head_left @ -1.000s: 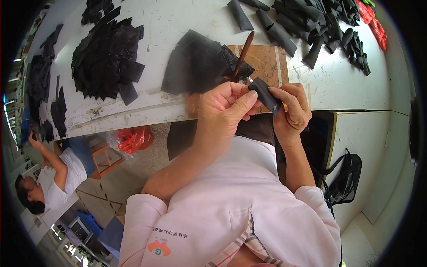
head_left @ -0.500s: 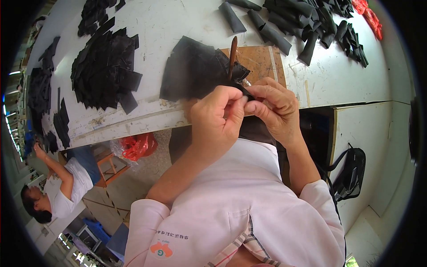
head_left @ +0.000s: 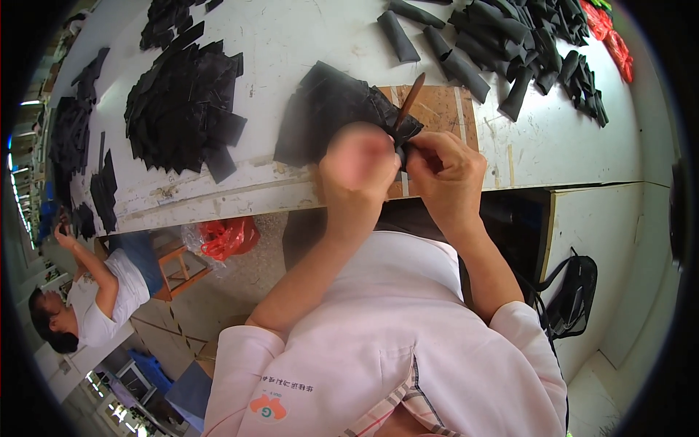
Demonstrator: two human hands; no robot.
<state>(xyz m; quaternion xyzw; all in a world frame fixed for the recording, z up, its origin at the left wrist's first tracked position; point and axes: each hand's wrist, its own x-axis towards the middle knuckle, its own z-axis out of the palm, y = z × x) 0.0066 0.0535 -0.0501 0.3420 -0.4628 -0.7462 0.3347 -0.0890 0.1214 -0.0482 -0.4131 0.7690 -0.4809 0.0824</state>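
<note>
Close together at the table's front edge, my left hand (head_left: 360, 164) and my right hand (head_left: 449, 171) are closed on a small black piece of material (head_left: 400, 146) between them. A smear hides part of the left hand's fingers; the right thumb and fingers pinch the piece. From just above the hands a brown, pointed stick (head_left: 411, 100) slants up to the right; its lower end is hidden by the black piece. Behind my left hand lies a fanned pile of flat black pieces (head_left: 317, 109), partly blurred.
A brown board (head_left: 437, 109) lies under the work on the white table (head_left: 291, 36). More black flat pieces (head_left: 186, 109) are heaped to the left, rolled black tubes (head_left: 502, 36) at the far right. A seated person (head_left: 116, 291) works at left. A black bag (head_left: 574, 295) hangs at right.
Both hands have moved slightly away from my body, the right one turning its knuckles up. The brown stick, upright before, now leans to the right. The whole view has shifted a little.
</note>
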